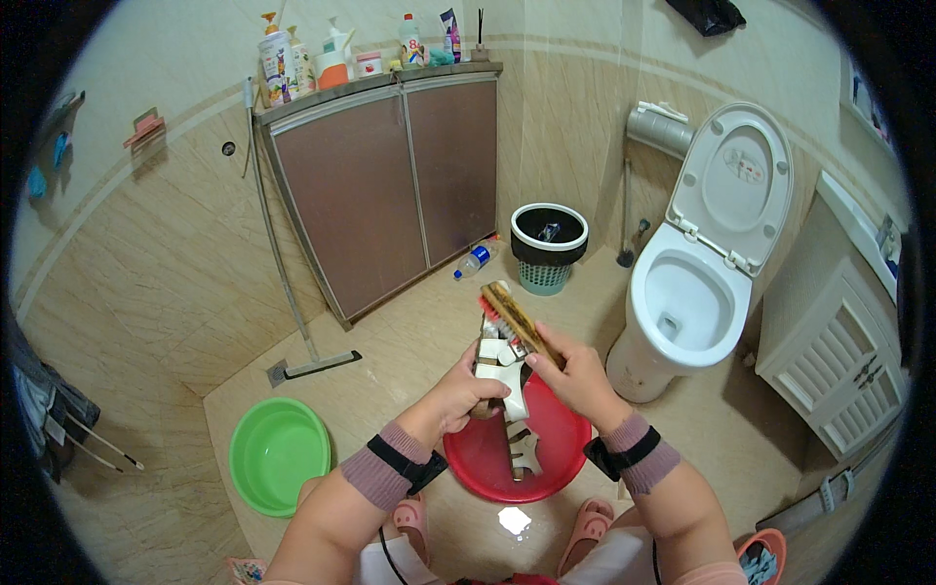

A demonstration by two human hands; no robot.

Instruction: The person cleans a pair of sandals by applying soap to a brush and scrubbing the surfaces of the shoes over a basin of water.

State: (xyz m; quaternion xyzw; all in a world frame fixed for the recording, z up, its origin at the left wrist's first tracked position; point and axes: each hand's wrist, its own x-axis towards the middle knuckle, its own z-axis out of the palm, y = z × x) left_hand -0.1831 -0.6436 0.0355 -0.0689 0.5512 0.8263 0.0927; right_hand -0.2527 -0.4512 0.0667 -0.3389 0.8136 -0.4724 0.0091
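Note:
My left hand grips a white-strapped sandal with a brownish sole, held up over a red basin. In my right hand is a wooden scrubbing brush with red and whitish bristles. The brush slants across the upper part of the sandal, bristles toward it. I cannot tell whether they touch. Below, in the basin, lies a second piece of footwear with white straps and a dark sole, partly hidden by the sandal and my left hand.
A green basin stands left of me. A squeegee leans by the brown cabinet. A plastic bottle lies beside the bin. The open toilet is at the right, and water shines on the floor between my feet.

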